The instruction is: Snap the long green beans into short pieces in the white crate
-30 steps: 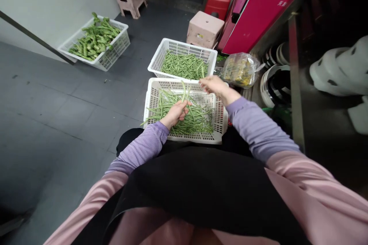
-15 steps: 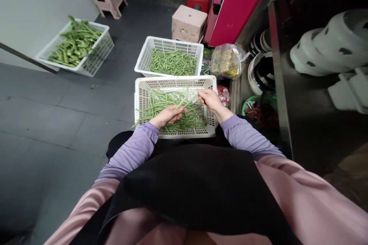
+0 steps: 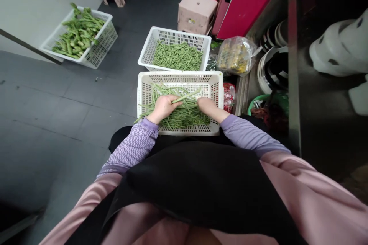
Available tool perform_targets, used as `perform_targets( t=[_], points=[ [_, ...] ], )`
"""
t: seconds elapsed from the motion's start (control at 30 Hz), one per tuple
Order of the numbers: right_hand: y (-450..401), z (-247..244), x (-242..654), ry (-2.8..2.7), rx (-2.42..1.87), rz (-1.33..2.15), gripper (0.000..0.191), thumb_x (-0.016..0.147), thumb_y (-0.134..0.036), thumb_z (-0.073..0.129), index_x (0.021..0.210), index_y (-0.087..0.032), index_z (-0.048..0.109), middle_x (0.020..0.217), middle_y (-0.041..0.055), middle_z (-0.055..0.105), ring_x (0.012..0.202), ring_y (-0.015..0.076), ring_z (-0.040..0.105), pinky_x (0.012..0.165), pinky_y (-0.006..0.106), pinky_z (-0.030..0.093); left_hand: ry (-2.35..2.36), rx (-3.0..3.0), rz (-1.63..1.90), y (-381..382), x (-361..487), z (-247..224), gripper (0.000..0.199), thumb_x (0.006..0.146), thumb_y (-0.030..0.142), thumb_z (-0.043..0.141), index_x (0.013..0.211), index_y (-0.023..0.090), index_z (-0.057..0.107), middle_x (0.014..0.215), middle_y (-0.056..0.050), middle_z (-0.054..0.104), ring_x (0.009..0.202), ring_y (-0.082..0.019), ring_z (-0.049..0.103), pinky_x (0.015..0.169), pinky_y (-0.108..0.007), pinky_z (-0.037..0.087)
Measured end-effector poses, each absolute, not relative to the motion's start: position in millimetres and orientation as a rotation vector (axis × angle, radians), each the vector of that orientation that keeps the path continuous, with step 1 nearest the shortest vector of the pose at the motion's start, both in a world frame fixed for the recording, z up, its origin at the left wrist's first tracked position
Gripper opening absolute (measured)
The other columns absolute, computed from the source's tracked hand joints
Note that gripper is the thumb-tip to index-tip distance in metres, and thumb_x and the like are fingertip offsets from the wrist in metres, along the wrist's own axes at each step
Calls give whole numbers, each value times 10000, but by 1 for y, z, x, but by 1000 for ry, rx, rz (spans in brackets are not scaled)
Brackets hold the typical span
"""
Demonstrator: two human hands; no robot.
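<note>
My left hand (image 3: pixel 165 108) is closed around a few long green beans (image 3: pixel 188 95), which point up and to the right over the near white basket (image 3: pixel 179 74). Lower down in that basket lies a loose pile of long beans (image 3: pixel 184 116). At the basket's right part, my right hand (image 3: pixel 207 107) reaches in with its fingers turned down and hidden, so whether it holds anything does not show. Just beyond stands a second white basket (image 3: pixel 139 61) with short bean pieces (image 3: pixel 178 55).
A white basket of thick green stems (image 3: pixel 79 34) stands at the far left. Beyond the baskets is a pink stool (image 3: pixel 197 11). To the right are a clear bag (image 3: pixel 237 57), a red bag (image 3: pixel 229 95), a green basin (image 3: pixel 253 103) and a metal shelf edge (image 3: pixel 293 84).
My right hand has lowered into the basket, and its fingers have dropped out of sight. My left hand still holds beans. The view has shifted, so the far objects sit higher.
</note>
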State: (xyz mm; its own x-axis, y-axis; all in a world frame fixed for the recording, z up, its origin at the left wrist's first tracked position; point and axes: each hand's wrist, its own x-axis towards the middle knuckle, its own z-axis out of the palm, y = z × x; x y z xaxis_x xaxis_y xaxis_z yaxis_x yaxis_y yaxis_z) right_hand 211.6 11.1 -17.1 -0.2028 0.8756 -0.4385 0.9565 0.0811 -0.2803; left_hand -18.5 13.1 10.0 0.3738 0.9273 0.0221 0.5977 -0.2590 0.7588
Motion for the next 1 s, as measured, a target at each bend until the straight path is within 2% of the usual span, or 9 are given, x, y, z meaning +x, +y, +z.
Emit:
perform_targets(
  t=[0.1, 0.2, 0.27, 0.37, 0.5, 0.57, 0.7, 0.87, 1.0],
  points=[
    [12, -15, 214, 2081, 2111, -940, 277, 931, -278, 509, 879, -105, 720, 924, 192, 717, 914, 295, 671, 809, 367, 483, 1252, 2029, 639, 11, -20, 13, 205, 823, 387, 695, 919, 228, 781, 929, -44, 753, 841, -175, 671, 771, -278, 486],
    [11, -5, 220, 1944, 2176, -1667, 475, 945, -507, 492, 688, -144, 660, 754, 141, 688, 724, 228, 649, 697, 340, 510, 1118, 2013, 614, 10, -18, 11, 154, 805, 331, 717, 917, 248, 782, 901, -36, 727, 843, -164, 652, 786, -267, 471],
    [6, 2, 219, 1671, 1910, -2233, 470, 904, -562, 554, 691, -152, 637, 707, 118, 667, 594, 179, 600, 575, 308, 498, 1061, 1980, 585, 10, -15, 9, 123, 800, 285, 719, 901, 258, 783, 863, -34, 694, 833, -159, 631, 793, -264, 460],
    [-2, 8, 211, 1313, 1519, -2655, 356, 851, -494, 675, 757, -154, 621, 576, 26, 559, 410, 91, 426, 397, 221, 358, 1091, 1927, 579, 13, -11, 7, 114, 775, 229, 728, 874, 252, 780, 868, -41, 664, 896, -178, 598, 856, -292, 446],
    [-6, 8, 207, 1230, 1547, -2834, 295, 901, -375, 638, 717, -168, 536, 507, -70, 374, 368, 38, 262, 356, 158, 220, 1389, 1718, 807, 24, -15, 4, 110, 775, 218, 714, 872, 187, 756, 935, -67, 653, 952, -196, 576, 822, -290, 459],
    [-5, 9, 208, 1263, 1524, -2838, 283, 906, -347, 625, 712, -170, 519, 538, -56, 413, 372, 37, 276, 355, 159, 230, 1470, 1454, 820, 27, -18, 3, 148, 836, 274, 657, 887, 154, 726, 765, -40, 611, 711, -144, 559, 631, -241, 443],
    [-5, 13, 212, 1317, 1335, -2858, 221, 884, -323, 632, 759, -163, 545, 609, -37, 492, 365, 29, 287, 347, 162, 209, 1329, 935, 740, 26, -16, 6, 209, 914, 346, 569, 902, 144, 619, 520, 61, 453, 372, -52, 300, 378, -189, 226],
    [-4, 18, 214, 1266, 1244, -2965, 166, 908, -323, 586, 927, -159, 583, 534, -99, 365, 343, 35, 196, 336, 160, 160, 1258, 689, 749, 28, -14, 9, 181, 881, 224, 623, 760, 153, 509, 463, 79, 426, 330, -19, 247, 344, -167, 147],
    [-3, 15, 212, 1141, 1406, -3034, 187, 914, -322, 556, 799, -185, 499, 531, -86, 383, 344, 36, 212, 338, 164, 160, 1254, 649, 826, 30, -14, 10, 287, 857, 225, 656, 677, 169, 439, 535, 47, 503, 359, -12, 248, 367, -182, 170]
  ],
)
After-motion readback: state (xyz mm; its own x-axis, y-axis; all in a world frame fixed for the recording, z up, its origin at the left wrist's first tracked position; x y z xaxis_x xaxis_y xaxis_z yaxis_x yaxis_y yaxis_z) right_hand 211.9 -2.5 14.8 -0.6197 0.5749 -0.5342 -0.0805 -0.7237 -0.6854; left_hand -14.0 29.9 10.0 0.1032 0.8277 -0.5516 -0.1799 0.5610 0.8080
